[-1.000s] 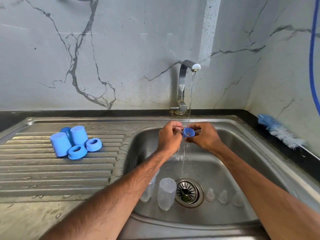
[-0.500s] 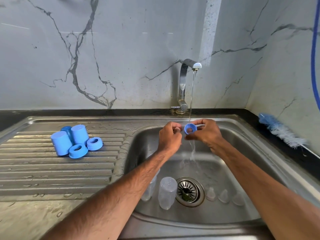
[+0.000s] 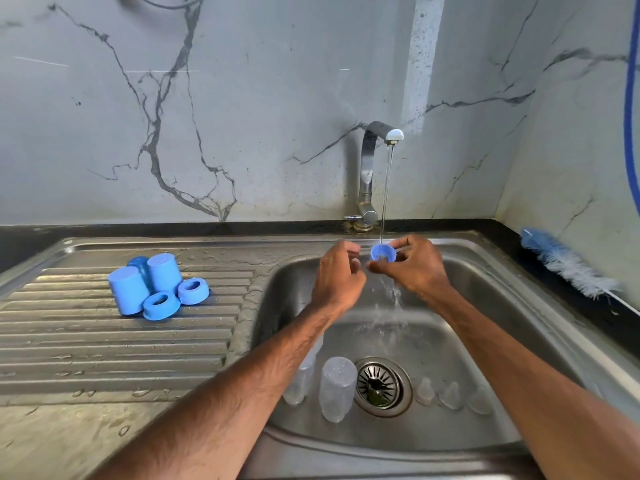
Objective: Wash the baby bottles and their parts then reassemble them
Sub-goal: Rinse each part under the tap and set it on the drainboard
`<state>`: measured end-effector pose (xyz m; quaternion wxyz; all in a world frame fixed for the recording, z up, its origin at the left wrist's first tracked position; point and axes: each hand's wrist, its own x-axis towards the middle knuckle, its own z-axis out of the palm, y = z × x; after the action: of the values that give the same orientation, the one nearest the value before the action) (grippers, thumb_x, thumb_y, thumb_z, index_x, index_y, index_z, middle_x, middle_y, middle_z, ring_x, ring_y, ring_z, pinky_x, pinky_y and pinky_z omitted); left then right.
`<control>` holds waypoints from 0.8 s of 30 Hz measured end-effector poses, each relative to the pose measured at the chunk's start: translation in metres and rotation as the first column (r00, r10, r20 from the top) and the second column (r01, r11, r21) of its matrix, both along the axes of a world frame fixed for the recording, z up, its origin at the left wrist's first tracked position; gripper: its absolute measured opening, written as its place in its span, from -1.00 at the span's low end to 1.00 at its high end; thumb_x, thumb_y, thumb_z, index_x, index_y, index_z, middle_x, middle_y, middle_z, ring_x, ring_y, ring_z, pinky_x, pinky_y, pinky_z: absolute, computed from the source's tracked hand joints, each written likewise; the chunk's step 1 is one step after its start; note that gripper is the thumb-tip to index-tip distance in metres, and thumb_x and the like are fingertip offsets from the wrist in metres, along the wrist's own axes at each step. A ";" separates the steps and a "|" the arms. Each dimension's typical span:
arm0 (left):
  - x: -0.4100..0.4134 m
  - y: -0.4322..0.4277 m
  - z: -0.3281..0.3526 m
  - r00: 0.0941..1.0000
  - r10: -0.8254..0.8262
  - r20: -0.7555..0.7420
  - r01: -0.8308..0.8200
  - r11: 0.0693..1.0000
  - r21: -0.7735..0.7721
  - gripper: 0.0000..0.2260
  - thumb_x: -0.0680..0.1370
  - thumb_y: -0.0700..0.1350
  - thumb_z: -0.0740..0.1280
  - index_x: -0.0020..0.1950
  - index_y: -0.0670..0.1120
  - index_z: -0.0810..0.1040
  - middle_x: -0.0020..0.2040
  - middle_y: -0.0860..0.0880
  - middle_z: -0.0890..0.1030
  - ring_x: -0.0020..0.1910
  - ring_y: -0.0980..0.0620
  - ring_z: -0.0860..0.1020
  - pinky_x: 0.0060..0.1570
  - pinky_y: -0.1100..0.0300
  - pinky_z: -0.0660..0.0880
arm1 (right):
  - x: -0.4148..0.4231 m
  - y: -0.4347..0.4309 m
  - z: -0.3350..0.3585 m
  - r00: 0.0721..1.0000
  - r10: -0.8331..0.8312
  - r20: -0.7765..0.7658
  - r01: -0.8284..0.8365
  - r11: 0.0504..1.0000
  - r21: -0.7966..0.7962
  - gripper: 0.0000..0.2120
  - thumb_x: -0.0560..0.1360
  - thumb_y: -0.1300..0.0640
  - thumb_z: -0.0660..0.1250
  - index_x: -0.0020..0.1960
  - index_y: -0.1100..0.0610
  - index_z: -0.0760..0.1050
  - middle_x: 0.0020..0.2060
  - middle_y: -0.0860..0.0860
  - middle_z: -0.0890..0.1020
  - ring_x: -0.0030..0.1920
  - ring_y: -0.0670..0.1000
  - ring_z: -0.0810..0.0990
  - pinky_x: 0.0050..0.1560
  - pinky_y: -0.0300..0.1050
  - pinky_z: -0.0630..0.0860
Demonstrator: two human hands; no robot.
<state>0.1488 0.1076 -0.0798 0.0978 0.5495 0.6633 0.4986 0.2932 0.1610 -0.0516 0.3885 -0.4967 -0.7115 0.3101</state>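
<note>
My right hand holds a small blue bottle ring under the thin water stream, its opening turned toward me. My left hand is just left of the ring, fingers curled, apart from it and holding nothing I can see. Two clear bottles stand upside down in the sink basin left of the drain; one is partly hidden by my left arm. Three clear teats sit right of the drain. On the drainboard stand three blue caps and two blue rings.
The tap runs at the back of the sink. A blue and white bottle brush lies on the dark counter at the right. A blue hose hangs down the right wall. The drain is in the basin's middle.
The ring has been lifted a little and turned in the stream. My left hand has come off the ring and moved slightly left; only my right hand holds it now.
</note>
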 end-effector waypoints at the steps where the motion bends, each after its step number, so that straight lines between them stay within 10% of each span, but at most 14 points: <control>1: -0.001 0.001 0.002 1.000 0.003 -0.019 -0.003 1.000 -0.004 -0.71 0.59 -0.28 0.30 0.30 -0.09 0.52 0.21 0.01 0.60 0.14 0.07 0.57 0.05 0.25 0.51 | 0.001 -0.001 0.001 1.000 -0.004 -0.001 0.004 1.000 -0.012 -0.47 0.26 0.05 0.73 0.12 0.11 0.56 -0.06 0.04 0.72 -0.13 0.00 0.71 -0.12 -0.07 0.69; 5: -0.006 0.016 0.021 0.999 0.012 0.048 -0.008 0.998 -0.066 -0.56 0.57 -0.28 0.30 0.45 -0.14 0.39 0.38 -0.06 0.48 0.31 -0.05 0.50 0.30 0.12 0.43 | -0.004 -0.003 0.005 0.999 0.011 -0.050 -0.011 1.000 0.010 -0.51 0.31 0.09 0.69 0.14 0.07 0.54 -0.09 -0.06 0.69 -0.11 -0.11 0.68 -0.18 -0.18 0.64; 9: -0.008 0.052 0.050 0.967 0.058 0.248 -0.015 0.985 -0.172 -0.62 0.54 -0.25 0.30 0.36 -0.26 0.43 0.33 -0.22 0.53 0.18 -0.08 0.51 0.00 0.17 0.37 | -0.010 0.001 0.002 0.988 0.040 -0.150 -0.056 0.993 -0.103 -0.55 0.27 0.22 0.69 0.11 0.11 0.65 -0.08 0.03 0.73 -0.02 0.07 0.74 0.02 0.09 0.72; 15: -0.016 0.073 0.059 0.908 0.109 0.404 -0.041 0.984 -0.174 -0.86 0.42 -0.38 0.23 -0.26 -0.17 0.47 -0.34 -0.11 0.44 -0.25 -0.06 0.41 -0.36 0.15 0.25 | -0.016 -0.006 0.006 0.913 0.081 -0.400 -0.171 0.966 -0.195 -0.72 0.43 0.31 0.59 0.04 0.06 0.63 -0.10 0.12 0.75 -0.02 0.21 0.77 0.10 0.19 0.70; 24: -0.029 0.068 0.060 0.815 0.036 0.578 0.044 0.991 -0.123 -0.69 0.49 -0.45 0.31 -0.28 -0.07 0.45 -0.10 -0.15 0.52 -0.07 -0.02 0.48 -0.09 0.10 0.35 | -0.005 -0.007 0.008 0.926 0.026 -0.376 -0.099 0.980 -0.175 -0.64 0.50 0.08 0.56 0.22 0.23 0.64 -0.13 0.09 0.75 -0.16 0.09 0.78 0.00 0.09 0.73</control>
<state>0.1195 0.1756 -0.0203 0.3316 0.3656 0.6322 0.5973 0.2878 0.1537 -0.0435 0.4565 -0.4411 -0.6074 0.4775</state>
